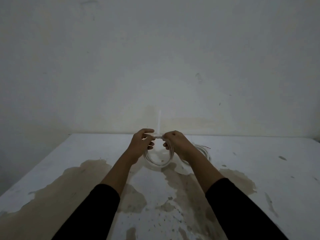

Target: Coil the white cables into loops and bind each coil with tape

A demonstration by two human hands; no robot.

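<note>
The left hand (pixel 141 144) pinches the top of the white cable coil (pixel 156 161), fingers curled on it, held up over the stained table (pixel 52 161). A pale tape strip (pixel 159 122) stands up between the hands, its lower end hard to make out. The right hand (pixel 175 142) grips the coil's other side. Behind its wrist, a second coil (pixel 203 149) lies half-hidden.
</note>
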